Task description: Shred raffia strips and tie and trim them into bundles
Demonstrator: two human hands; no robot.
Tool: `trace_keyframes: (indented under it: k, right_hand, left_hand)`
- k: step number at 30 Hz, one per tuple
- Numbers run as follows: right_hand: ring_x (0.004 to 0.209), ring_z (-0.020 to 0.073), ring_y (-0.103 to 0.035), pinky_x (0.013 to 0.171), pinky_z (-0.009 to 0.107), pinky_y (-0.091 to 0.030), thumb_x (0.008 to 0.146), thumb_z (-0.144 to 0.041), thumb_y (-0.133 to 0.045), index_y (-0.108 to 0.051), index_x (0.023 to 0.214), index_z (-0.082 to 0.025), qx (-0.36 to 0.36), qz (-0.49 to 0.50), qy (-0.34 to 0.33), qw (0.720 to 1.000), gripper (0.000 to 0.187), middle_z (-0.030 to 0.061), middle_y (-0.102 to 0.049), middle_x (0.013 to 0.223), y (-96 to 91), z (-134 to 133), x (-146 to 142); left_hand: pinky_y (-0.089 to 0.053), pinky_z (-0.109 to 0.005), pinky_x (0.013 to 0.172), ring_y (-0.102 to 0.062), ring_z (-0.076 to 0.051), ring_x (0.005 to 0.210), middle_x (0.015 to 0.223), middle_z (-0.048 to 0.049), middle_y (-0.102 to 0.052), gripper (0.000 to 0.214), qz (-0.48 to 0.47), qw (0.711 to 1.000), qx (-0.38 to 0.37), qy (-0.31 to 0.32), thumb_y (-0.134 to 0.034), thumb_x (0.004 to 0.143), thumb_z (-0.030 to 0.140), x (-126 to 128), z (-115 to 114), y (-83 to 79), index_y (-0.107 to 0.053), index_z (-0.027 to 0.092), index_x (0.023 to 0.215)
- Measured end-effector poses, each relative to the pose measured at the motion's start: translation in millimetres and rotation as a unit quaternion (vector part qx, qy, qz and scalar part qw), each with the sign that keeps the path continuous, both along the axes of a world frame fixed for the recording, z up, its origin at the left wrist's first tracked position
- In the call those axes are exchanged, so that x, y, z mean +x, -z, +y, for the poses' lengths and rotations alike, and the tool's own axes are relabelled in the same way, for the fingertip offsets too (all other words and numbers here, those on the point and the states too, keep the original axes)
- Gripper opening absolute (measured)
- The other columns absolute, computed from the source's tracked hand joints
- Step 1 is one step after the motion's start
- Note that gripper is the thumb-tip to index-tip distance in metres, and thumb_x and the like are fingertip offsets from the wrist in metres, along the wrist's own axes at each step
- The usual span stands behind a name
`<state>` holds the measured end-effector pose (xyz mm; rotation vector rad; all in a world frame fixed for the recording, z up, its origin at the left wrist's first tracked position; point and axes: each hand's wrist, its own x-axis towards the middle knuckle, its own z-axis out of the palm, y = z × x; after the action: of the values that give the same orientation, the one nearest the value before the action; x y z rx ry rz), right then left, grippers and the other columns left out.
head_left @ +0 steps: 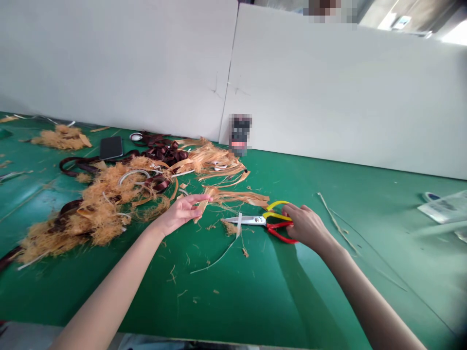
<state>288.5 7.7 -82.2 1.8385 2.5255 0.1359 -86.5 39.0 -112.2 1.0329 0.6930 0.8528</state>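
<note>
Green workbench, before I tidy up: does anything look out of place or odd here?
Yes: shredded tan fibre sprawls across the green bench, tangled with dark brown ribbon, and a black phone lies among it. Loose scraps also litter the area around the red-and-yellow-handled steel scissors under the right hand.

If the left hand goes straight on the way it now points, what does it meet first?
Probably the loose tan fibre strips just ahead of the left hand; depth is unclear, so the fingertips may already touch them.
</note>
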Motion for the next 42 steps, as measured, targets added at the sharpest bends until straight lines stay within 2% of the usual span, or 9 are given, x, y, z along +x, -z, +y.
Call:
trace_keyframes:
  k: [5, 8, 11, 14, 20, 26, 33, 36, 42]
  right_hand:
    - [0.073, 0.0186, -0.061, 0.073, 0.031, -0.036, 0.074, -0.008, -0.042, -0.054, 0.090, -0.019, 0.022, -0.011, 0.008, 1.000, 0.023, 0.0044, -0.068, 0.084, -6.5, -27.7, 20.4]
    - [0.078, 0.0231, -0.063, 0.072, 0.034, -0.035, 0.087, -0.026, -0.042, -0.052, 0.088, -0.019, 0.077, -0.031, 0.035, 0.996, 0.012, 0.0076, -0.066, 0.086, -5.5, -45.8, 36.6]
    - [0.078, 0.0274, -0.062, 0.068, 0.036, -0.034, 0.088, -0.053, -0.042, -0.047, 0.082, -0.021, 0.145, -0.074, 0.085, 0.983, 0.034, 0.0087, -0.063, 0.082, -0.4, -62.1, 52.2]
    - [0.078, 0.0296, -0.062, 0.069, 0.038, -0.036, 0.083, -0.067, -0.041, -0.044, 0.082, -0.022, 0.141, -0.058, 0.141, 0.978, 0.046, 0.0111, -0.063, 0.083, 6.5, -75.1, 63.8]
    - [0.101, 0.0401, -0.059, 0.077, 0.045, -0.037, 0.075, -0.066, -0.054, -0.044, 0.109, -0.017, 0.067, 0.019, 0.224, 0.972, 0.060, 0.0246, -0.061, 0.106, 13.5, -87.4, 67.4]
    - [0.087, 0.0328, -0.060, 0.073, 0.042, -0.041, 0.080, -0.067, -0.043, -0.052, 0.091, -0.020, 0.059, -0.017, 0.241, 0.969, 0.048, 0.0151, -0.060, 0.095, 5.7, -84.9, 50.9]
    - [0.099, 0.0458, -0.057, 0.074, 0.051, -0.042, 0.083, -0.070, -0.032, -0.056, 0.095, -0.009, 0.064, -0.001, 0.435, 0.898, 0.067, 0.0309, -0.057, 0.103, -11.3, -76.9, 44.9]
    - [0.102, 0.0464, -0.054, 0.079, 0.052, -0.041, 0.083, -0.069, -0.035, -0.054, 0.100, -0.008, 0.095, -0.012, 0.418, 0.904, 0.066, 0.0312, -0.054, 0.107, -7.3, -78.2, 42.9]
    - [0.089, 0.0338, -0.056, 0.073, 0.043, -0.041, 0.080, -0.074, -0.037, -0.048, 0.088, -0.018, 0.110, -0.038, 0.256, 0.960, 0.058, 0.0147, -0.053, 0.093, 7.5, -85.8, 6.5]
  left_hand:
    - [-0.043, -0.019, 0.054, -0.056, -0.006, 0.062, 0.124, -0.0079, -0.065, 0.041, -0.024, 0.999, -0.006, -0.020, -0.080, 0.068, 0.016, 2.7, -0.5, -2.5, -0.073, 0.026, 0.107]
    - [-0.043, -0.019, 0.054, -0.055, -0.006, 0.061, 0.121, -0.0083, -0.066, 0.041, -0.031, 0.999, -0.008, -0.025, -0.079, 0.067, 0.013, 4.3, -1.7, -5.5, -0.074, 0.025, 0.105]
    - [-0.043, -0.019, 0.054, -0.054, -0.005, 0.060, 0.123, -0.0089, -0.065, 0.041, -0.035, 0.999, -0.001, -0.028, -0.078, 0.068, 0.012, 4.5, -2.2, -6.5, -0.074, 0.025, 0.106]
    - [-0.042, -0.019, 0.053, -0.055, -0.006, 0.060, 0.125, -0.0097, -0.064, 0.042, -0.039, 0.999, 0.012, -0.028, -0.078, 0.069, 0.014, 3.8, -2.3, -6.9, -0.073, 0.025, 0.108]
    - [-0.042, -0.020, 0.053, -0.053, -0.006, 0.061, 0.124, -0.0098, -0.065, 0.041, -0.030, 0.999, 0.037, -0.024, -0.077, 0.070, 0.017, 3.6, -2.6, -8.7, -0.072, 0.025, 0.110]
    - [-0.043, -0.021, 0.056, -0.052, -0.006, 0.062, 0.128, -0.0087, -0.062, 0.042, -0.016, 0.997, 0.040, -0.067, -0.078, 0.070, 0.019, 2.8, -3.4, -9.4, -0.071, 0.026, 0.111]
    - [-0.045, -0.019, 0.061, -0.055, -0.006, 0.070, 0.133, -0.0058, -0.059, 0.042, -0.010, 0.988, 0.009, -0.155, -0.078, 0.068, 0.016, 0.5, -2.8, -13.7, -0.072, 0.027, 0.109]
    - [-0.043, -0.020, 0.057, -0.053, -0.006, 0.064, 0.132, -0.0065, -0.059, 0.042, -0.006, 0.989, 0.024, -0.145, -0.079, 0.069, 0.018, 2.2, -3.2, -15.0, -0.072, 0.027, 0.109]
    - [-0.042, -0.022, 0.055, -0.051, -0.006, 0.061, 0.128, -0.0078, -0.062, 0.044, 0.004, 0.992, 0.051, -0.113, -0.080, 0.068, 0.021, 6.2, -6.1, -16.1, -0.072, 0.027, 0.110]
